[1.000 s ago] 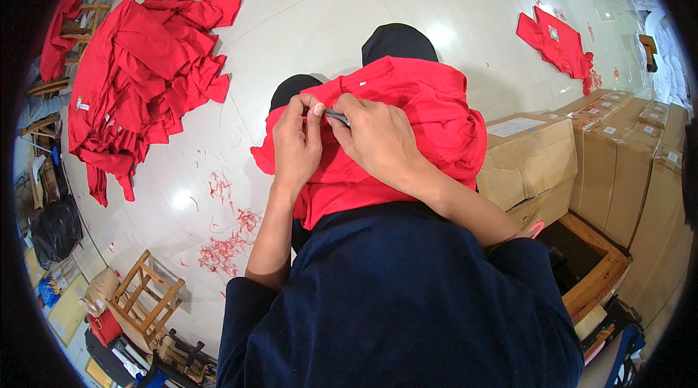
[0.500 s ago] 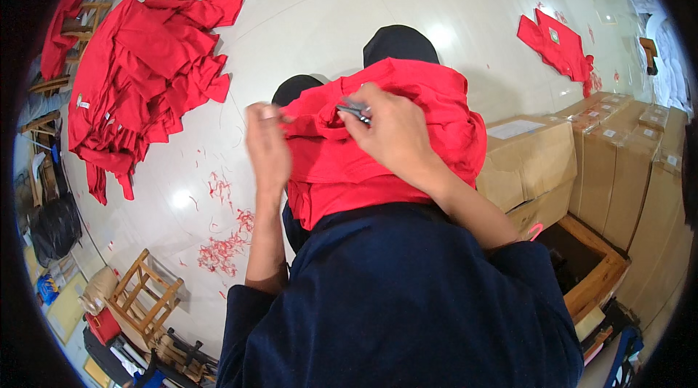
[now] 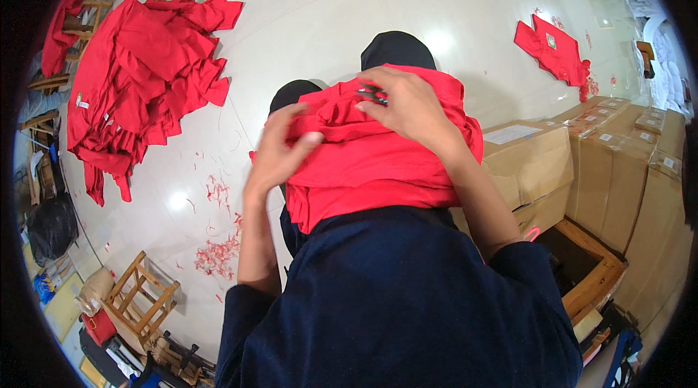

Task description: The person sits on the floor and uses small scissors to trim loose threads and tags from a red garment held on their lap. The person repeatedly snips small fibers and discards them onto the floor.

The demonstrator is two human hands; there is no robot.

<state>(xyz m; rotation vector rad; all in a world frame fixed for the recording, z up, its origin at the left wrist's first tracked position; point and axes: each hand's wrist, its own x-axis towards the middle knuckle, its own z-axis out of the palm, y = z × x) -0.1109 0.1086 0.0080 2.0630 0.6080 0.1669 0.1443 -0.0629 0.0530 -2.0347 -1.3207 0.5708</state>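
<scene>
A bunched red garment [image 3: 371, 184] lies across my lap, folded in several layers. My right hand [image 3: 411, 108] is over its far part, fingers closed round small dark metal thread snips [image 3: 374, 95]. The snips' tips point left and are partly hidden by the fingers. At the garment's left edge is my left hand [image 3: 278, 154], thumb and fingers spread apart, with nothing visible between them. Whether its fingers touch the cloth I cannot tell.
A large heap of red garments [image 3: 145, 68] lies on the floor at the left. Red thread scraps [image 3: 218, 256] litter the floor near a wooden stool [image 3: 142, 295]. Cardboard boxes [image 3: 542, 163] stand at my right. Another red garment [image 3: 556, 50] lies at the far right.
My left hand has come down and opened, its thumb now apart from the fingers. My right hand has shifted slightly right and away from me with the snips.
</scene>
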